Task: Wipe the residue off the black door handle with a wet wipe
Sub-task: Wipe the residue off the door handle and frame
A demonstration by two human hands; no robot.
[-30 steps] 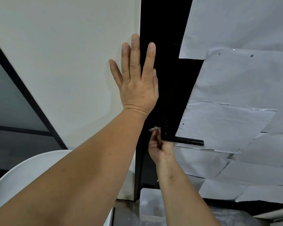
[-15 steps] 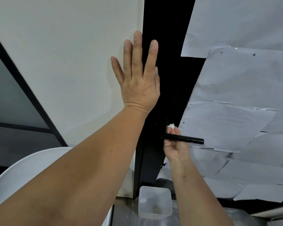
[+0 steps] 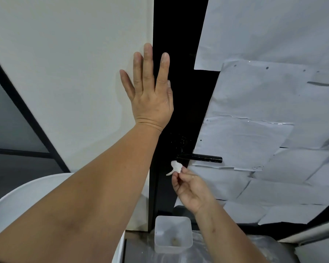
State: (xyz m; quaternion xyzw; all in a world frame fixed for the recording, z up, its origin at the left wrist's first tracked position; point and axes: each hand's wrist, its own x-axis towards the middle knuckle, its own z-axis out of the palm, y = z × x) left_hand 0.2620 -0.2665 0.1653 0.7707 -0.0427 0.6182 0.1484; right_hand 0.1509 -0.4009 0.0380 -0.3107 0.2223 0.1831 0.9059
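Cream-coloured wall [image 3: 65,73] fills the space left of the black door [image 3: 180,92], and I take that door as my landmark. Right of its dark vertical strip, overlapping sheets of white paper [image 3: 264,130] cover the door's face, some creased and lifting at the edges. Left of the door and low down, I see the curved rim of a white chair [image 3: 17,202], mostly hidden behind my left forearm. My left hand [image 3: 150,95] lies flat with fingers straight and spread, its palm across the seam where the wall meets the door, well above the lever; it holds nothing. At the foot of the door sits a clear plastic tub [image 3: 172,234] with a small brownish smear on its bottom, resting on what looks like clear plastic sheeting. My right hand [image 3: 192,190] is raised just below the lever, thumb and fingertips pinching a small crumpled wet wipe [image 3: 176,167]. The black door handle [image 3: 199,158] juts out to the right from the dark strip, a slim horizontal bar under a round rose speckled with pale flecks. The wad of wipe sits just under the handle's inner end, close against the door's black surface; I cannot tell whether it actually touches the bar. A thin twisted tail of the wipe hangs down to the left of my fingertips.
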